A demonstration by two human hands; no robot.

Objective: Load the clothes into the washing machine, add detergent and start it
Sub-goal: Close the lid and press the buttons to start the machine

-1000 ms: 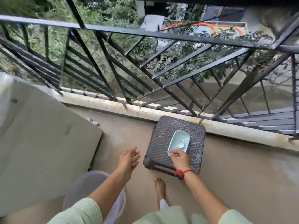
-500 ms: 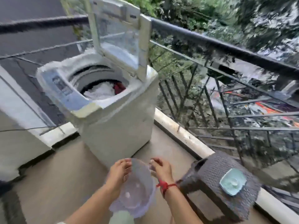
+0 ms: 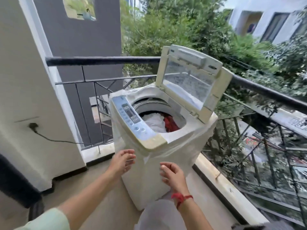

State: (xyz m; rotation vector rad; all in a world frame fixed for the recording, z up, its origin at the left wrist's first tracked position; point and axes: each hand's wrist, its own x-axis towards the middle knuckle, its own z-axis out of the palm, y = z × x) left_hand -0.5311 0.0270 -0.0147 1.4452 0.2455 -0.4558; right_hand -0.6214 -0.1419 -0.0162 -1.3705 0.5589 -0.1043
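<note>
Hands have let go of the translucent basket point(image 3: 159, 214), left hand point(image 3: 122, 161) and right hand point(image 3: 172, 174) loosely spread and empty, washing machine point(image 3: 159, 130) just beyond the fingertips, clothes point(image 3: 159, 122) loaded, detergent likely next

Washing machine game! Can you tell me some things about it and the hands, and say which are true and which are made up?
1. The white top-loading washing machine has its lid standing open. True.
2. The drum is empty. False: white cloth and red cloth lie inside.
3. The left hand presses a button on the blue control panel. False: it is below the panel, beside the machine's front corner.
4. The right hand holds nothing. True.
5. A black cable hangs from a wall plug. True.
</note>
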